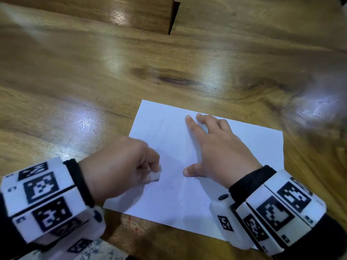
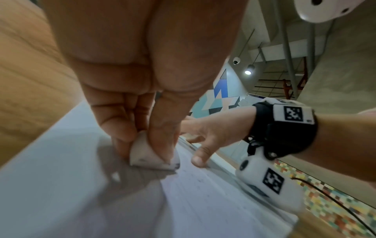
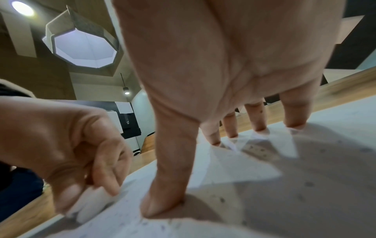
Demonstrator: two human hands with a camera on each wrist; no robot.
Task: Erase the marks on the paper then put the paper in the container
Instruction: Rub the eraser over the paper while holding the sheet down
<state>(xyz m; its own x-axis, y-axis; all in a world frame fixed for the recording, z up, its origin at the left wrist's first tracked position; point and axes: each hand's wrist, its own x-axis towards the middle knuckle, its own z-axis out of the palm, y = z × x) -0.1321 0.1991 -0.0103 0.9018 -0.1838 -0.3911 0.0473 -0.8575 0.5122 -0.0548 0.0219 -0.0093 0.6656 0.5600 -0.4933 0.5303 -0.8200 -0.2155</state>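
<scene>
A white sheet of paper (image 1: 169,132) lies flat on the wooden table, with small dark eraser crumbs scattered near its middle and a faint crease down the centre. My left hand (image 1: 131,166) pinches a small white eraser (image 1: 155,176) between thumb and fingers and holds it down on the paper's left half; the eraser (image 2: 146,156) shows close up in the left wrist view and again, as the eraser (image 3: 91,202), in the right wrist view. My right hand (image 1: 212,147) lies spread on the paper, fingertips (image 3: 295,124) and thumb pressing it flat. No container is in view.
The wooden table (image 1: 93,81) stretches bare to the far side and the left. A gap (image 1: 173,17) between two table tops runs at the back. The paper's near edge lies close to the table's front edge.
</scene>
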